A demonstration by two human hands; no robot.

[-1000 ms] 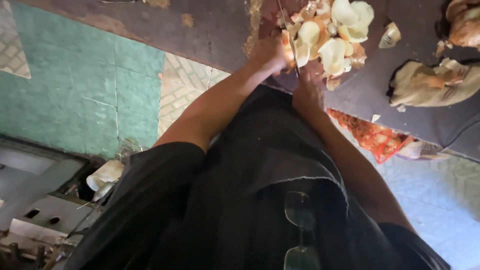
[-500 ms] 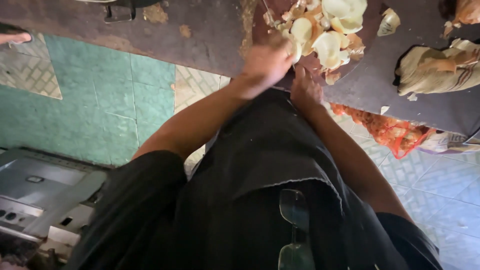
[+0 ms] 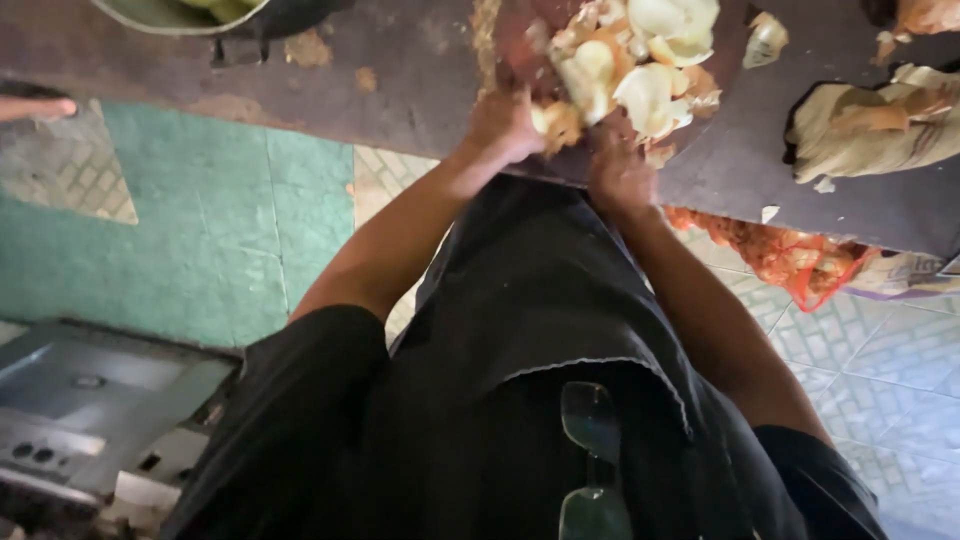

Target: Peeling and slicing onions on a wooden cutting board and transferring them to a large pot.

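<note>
A heap of peeled onions and papery onion skins (image 3: 640, 60) lies on a dark worn table (image 3: 400, 70) near its front edge. My left hand (image 3: 505, 125) is curled around a pale onion piece (image 3: 555, 122) at the near side of the heap. My right hand (image 3: 620, 170) is just beside it, its back to the camera and its fingers bent into the skins. What the right hand holds is hidden. Both forearms reach out from my black shirt.
A bowl (image 3: 180, 12) sits at the table's far left and a crumpled pale cloth (image 3: 870, 130) at its right. An orange mesh bag (image 3: 790, 255) lies on the tiled floor under the table. A grey appliance (image 3: 90, 400) stands lower left. Another person's foot (image 3: 35, 105) shows at the left edge. Glasses (image 3: 590, 450) hang on my shirt.
My two hands have drawn closer together at the near side of the onion heap. The view has shifted slightly, showing more of the table's left side.
</note>
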